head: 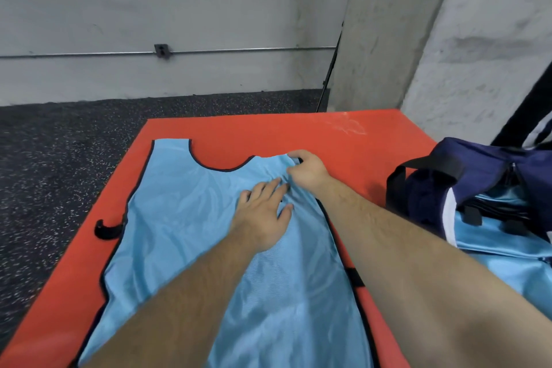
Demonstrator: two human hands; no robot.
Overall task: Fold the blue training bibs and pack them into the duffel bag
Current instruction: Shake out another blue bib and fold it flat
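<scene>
My two bare forearms reach forward from the bottom of the view, side by side, the right one nearer the camera. My left hand [263, 215] lies palm down, fingers straight and slightly spread, pressing flat on the bib [179, 218]. My right hand [306, 172] sits just beyond it, knuckles up, fingers and thumb curled to pinch the bib's far shoulder edge. My left fingertips almost touch my right hand.
</scene>
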